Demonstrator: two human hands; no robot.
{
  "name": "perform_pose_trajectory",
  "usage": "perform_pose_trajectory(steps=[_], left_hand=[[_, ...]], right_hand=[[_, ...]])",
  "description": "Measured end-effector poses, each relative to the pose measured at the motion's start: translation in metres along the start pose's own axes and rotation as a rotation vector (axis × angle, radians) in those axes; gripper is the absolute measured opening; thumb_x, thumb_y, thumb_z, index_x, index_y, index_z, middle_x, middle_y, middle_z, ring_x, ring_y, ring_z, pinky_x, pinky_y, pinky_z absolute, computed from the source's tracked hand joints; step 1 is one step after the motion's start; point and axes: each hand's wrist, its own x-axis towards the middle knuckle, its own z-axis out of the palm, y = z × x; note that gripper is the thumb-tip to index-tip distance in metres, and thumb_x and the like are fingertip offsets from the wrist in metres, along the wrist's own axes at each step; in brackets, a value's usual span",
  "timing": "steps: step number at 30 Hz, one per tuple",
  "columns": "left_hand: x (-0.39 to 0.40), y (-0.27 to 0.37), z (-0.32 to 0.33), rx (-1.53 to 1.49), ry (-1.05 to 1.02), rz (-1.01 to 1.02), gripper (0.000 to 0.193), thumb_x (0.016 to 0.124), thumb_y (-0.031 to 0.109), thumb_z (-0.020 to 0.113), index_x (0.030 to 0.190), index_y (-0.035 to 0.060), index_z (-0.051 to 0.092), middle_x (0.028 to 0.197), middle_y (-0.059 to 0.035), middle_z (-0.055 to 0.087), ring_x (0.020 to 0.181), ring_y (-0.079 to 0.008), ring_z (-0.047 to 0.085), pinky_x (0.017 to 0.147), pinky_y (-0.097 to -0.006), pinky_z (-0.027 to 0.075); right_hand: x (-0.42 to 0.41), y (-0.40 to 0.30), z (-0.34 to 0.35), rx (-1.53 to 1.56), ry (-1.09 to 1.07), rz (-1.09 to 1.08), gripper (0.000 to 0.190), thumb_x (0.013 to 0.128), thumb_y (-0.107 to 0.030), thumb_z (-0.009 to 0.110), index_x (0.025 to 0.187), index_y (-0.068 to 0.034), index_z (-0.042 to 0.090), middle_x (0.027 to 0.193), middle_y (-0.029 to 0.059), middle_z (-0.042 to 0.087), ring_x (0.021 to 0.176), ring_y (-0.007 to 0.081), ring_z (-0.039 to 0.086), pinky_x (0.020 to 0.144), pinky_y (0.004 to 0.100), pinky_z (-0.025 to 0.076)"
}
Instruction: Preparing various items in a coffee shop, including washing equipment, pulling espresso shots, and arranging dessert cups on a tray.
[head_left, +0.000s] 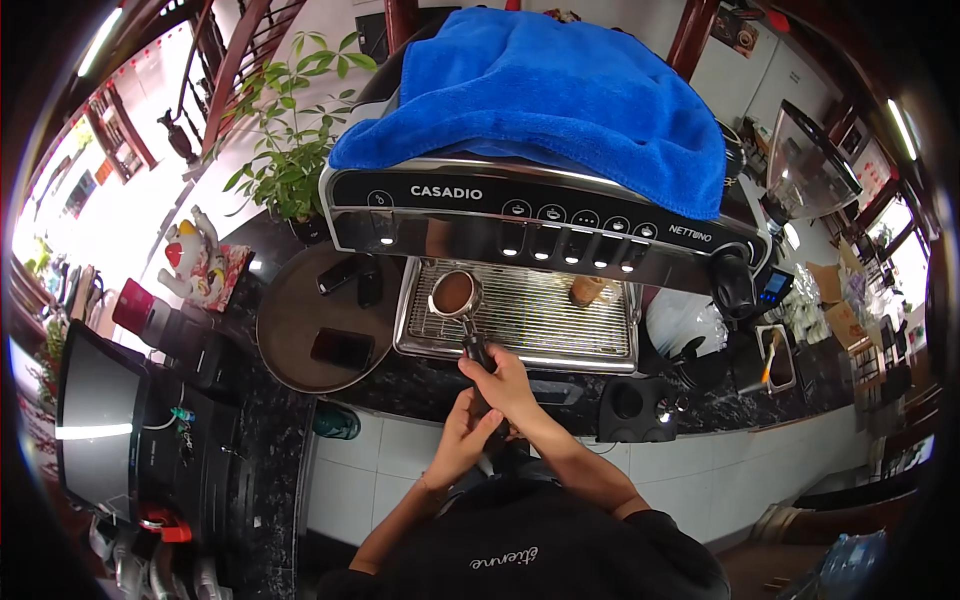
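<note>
My right hand (504, 379) is closed around the black handle of an espresso portafilter (470, 324). Brown coffee grounds (454, 292) fill its basket, which is over the left part of the slatted drip tray (525, 330) of a Casadio espresso machine (450, 217). Just below, my left hand (466, 437) is closed on something dark near the lower end of the handle; whether this is the handle or another thing is hidden by the fingers. A small brown object in clear plastic (589, 290) lies on the right of the drip tray.
A round brown tray (292, 352) with phones stands left of the machine. A black tamping mat (637, 427) is at the counter's front edge, right. A blue towel (555, 97) covers the machine's top. Farther right are a grinder hopper (806, 161) and a metal container (780, 364).
</note>
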Motion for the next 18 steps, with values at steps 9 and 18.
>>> perform_pose_trajectory(steps=[9, 18], left_hand=[[0.006, 0.006, -0.025, -0.002, -0.002, -0.095, 0.021, 0.087, 0.010, 0.053, 0.102, 0.0015, 0.041, 0.087, -0.0053, 0.053, 0.071, -0.0113, 0.056, 0.066, -0.0241, 0.046], [0.025, 0.013, -0.043, -0.216, -0.036, -0.169, 0.020, 0.088, 0.014, 0.051, 0.103, 0.0034, 0.046, 0.094, -0.0073, 0.056, 0.071, -0.0167, 0.057, 0.060, -0.0279, 0.045]], right_hand=[[-0.009, -0.006, -0.053, -0.015, 0.183, -0.268, 0.016, 0.081, -0.012, 0.061, 0.096, -0.006, 0.062, 0.069, -0.0006, 0.059, 0.057, 0.0043, 0.050, 0.050, 0.0182, 0.039], [0.014, 0.007, -0.158, -0.527, 0.755, -0.362, 0.028, 0.080, -0.008, 0.055, 0.107, -0.001, 0.053, 0.087, 0.0132, 0.055, 0.054, 0.0186, 0.052, 0.050, 0.0306, 0.042]])
